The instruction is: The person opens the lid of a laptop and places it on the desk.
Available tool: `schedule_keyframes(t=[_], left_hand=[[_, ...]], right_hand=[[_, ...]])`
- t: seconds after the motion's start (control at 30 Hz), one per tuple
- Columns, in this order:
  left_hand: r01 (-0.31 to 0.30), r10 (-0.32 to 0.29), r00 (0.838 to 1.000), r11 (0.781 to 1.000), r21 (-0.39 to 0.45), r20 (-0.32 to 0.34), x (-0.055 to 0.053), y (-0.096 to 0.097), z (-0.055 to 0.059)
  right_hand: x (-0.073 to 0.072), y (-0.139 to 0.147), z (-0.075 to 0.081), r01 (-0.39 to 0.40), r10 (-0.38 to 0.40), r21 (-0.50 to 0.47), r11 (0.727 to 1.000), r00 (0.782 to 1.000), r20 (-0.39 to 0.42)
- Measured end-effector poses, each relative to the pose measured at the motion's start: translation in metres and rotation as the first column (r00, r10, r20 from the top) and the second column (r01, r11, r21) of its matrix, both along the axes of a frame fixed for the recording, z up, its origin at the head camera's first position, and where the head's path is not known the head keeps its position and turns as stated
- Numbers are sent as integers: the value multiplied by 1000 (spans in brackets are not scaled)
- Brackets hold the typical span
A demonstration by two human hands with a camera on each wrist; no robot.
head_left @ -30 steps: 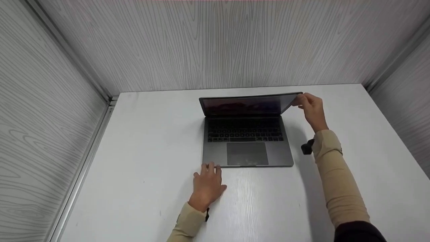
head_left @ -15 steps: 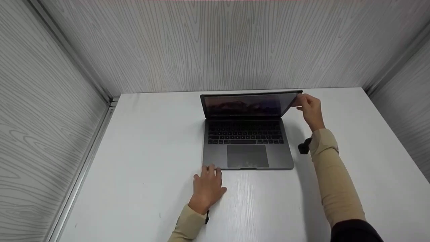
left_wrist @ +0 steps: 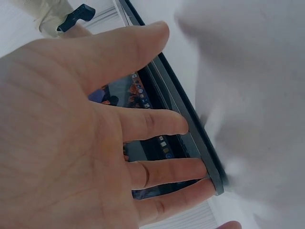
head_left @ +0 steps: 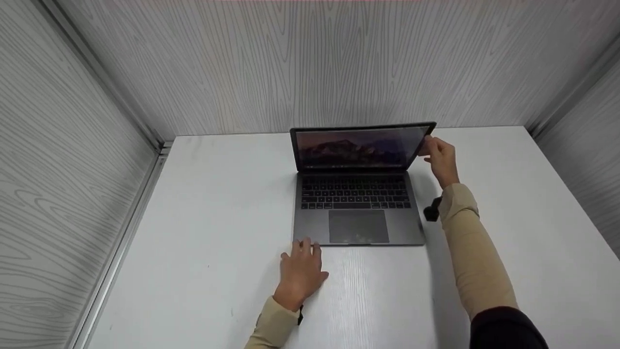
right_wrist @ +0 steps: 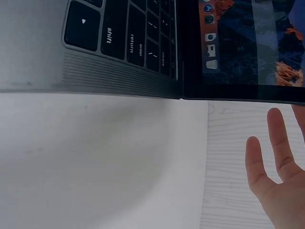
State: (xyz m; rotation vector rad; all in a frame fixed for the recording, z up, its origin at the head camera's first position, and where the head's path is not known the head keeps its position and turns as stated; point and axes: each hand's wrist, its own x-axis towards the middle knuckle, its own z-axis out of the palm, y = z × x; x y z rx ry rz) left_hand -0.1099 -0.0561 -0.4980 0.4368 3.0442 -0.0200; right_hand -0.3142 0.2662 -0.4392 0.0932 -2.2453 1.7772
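A grey laptop point(head_left: 310, 228) lies on the white table with its lid raised and its screen point(head_left: 358, 148) lit with a mountain picture. At the lid's right side edge, near the upper corner, my right hand point(head_left: 441, 157) pinches the rim. Two of its fingers point(right_wrist: 279, 143) stand out straight below the lid in the right wrist view. My left hand point(head_left: 300, 271) has straight, spread fingers, their tips on the laptop's front left corner. Its palm point(left_wrist: 86, 138) fills much of the left wrist view, in front of the laptop's dark front edge point(left_wrist: 183, 109).
The white table point(head_left: 218, 218) reaches back to a wood-grain panel point(head_left: 339, 58). Similar panels with metal rails close off the left and right sides. A small black device point(head_left: 432, 211) sits at the right wrist.
My right hand has tilted the lid further back, and more of the screen and keyboard shows. The hand slid slightly down and left along the rim. My left hand has stayed in place.
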Motion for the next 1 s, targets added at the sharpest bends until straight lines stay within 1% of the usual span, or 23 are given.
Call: schedule_keyframes(t=[0.13,0.23,0.37,0.47,0.57,0.67,0.77,0.87,1.0], left_hand=[[-1,1,1000,1000,-3,-3,1,0,0],[0,0,1000,1000,3,2,2,2,1],[-2,2,1000,1000,7,3,1,3,1],[-3,3,1000,1000,8,-19,4,4,0],[-1,2,999,1000,8,-40,7,5,-2],[-4,4,998,1000,8,-60,8,5,-3],[-4,3,997,1000,-15,-79,7,5,-3],[1,-5,995,999,-41,-97,6,4,-4],[7,-11,996,999,-44,-92,5,5,-5]], right_hand=[[1,-1,-4,9,-10,23,1000,999,36],[0,2,-10,27,-29,38,999,998,60],[-10,8,-26,48,-52,50,998,994,93],[-18,12,-39,58,-67,76,995,989,130],[-25,13,-48,57,-73,110,992,985,153],[-29,12,-53,51,-73,130,990,983,166],[-30,11,-55,50,-74,135,990,980,183],[-31,11,-58,52,-84,150,987,972,218],[-32,13,-66,48,-89,162,986,964,252]])
